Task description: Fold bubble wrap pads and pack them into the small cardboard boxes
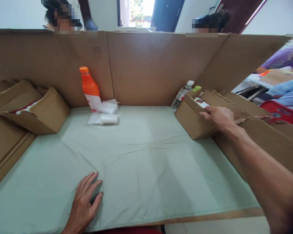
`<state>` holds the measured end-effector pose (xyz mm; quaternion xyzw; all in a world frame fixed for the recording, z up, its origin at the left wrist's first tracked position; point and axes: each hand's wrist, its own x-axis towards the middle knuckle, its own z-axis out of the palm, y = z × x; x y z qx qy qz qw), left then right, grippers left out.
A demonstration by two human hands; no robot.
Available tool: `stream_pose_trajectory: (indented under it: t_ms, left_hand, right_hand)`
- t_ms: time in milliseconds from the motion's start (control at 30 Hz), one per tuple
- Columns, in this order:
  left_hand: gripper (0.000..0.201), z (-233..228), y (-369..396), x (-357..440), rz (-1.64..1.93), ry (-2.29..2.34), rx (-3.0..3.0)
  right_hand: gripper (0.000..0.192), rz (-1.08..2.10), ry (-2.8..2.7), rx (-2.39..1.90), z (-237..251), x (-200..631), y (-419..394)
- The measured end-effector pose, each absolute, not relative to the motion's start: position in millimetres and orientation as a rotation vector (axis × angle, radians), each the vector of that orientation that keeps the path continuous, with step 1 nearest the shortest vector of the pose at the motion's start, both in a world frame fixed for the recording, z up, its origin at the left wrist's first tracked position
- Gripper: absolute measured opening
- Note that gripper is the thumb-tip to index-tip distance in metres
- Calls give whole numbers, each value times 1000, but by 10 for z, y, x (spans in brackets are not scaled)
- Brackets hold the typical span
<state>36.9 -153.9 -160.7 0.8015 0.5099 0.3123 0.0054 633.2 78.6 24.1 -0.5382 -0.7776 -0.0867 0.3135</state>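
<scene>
- Creased green cloth (141,175); cardboard wall (148,65) behind, bright doorway (141,13) beyond.
- Left hand (85,198) on cloth, fingers spread.
- Right hand (219,117) at box (191,119); can't tell its fingers' grip.

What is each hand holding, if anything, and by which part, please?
The left hand rests on the cloth, holding nothing. Whether the right hand, at the right-side box, grips the white item cannot be told.

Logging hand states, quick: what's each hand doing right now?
Left hand: open, palm down on the cloth, holding nothing.
Right hand: at the right cardboard box; its grip cannot be told.
</scene>
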Motion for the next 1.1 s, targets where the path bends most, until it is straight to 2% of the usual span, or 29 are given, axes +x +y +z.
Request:
stream_pose_trajectory:
  t_ms: [100, 167, 267, 367, 433, 500, 600, 667, 767, 900, 1100]
  left_hand:
    - [32, -1641, -1536, 342, 999, 1590, 2453]
    - [37, -1615, -1512, 341, 1018, 1636, 2344]
    - [46, -1477, -1440, 408, 1056, 1726, 2106]
    - [62, -1283, -1346, 540, 1091, 1747, 1930]
    - [72, -1171, -1287, 622, 1101, 1707, 1866]
    - [71, -1092, -1242, 679, 1086, 1657, 1856]
    - [53, -1047, -1209, 718, 969, 1572, 1893]
    - [51, -1064, -1211, 734, 931, 1548, 1837]
    - [59, -1126, -1216, 762, 949, 1579, 1668]
    - [60, -1139, -1100, 692, 983, 1591, 1529]
    - [60, -1086, -588, 116, 1141, 1778, 1356]
  right_hand:
    - [52, -455, -2032, -1666, 293, 5857, 429]
    - [42, -452, -2116, -1685, 367, 5455, 120]
    - [25, -372, -2321, -1450, 498, 4885, -359]
    - [22, -129, -2433, -1092, 605, 4507, -744]
    - [22, 7, -2314, -979, 619, 4422, -900]
    - [24, 74, -2033, -1043, 542, 4447, -978]
    - [22, 292, -1625, -1354, 201, 4521, -1031]
    - [29, 606, -1528, -1505, -141, 4486, -1077]
    - [50, 960, -1509, -1491, -643, 4286, -1161]
    - [61, 1070, -1451, -1422, -952, 3913, -1106]
    - [65, 1215, -1559, -1241, -914, 3254, -432]
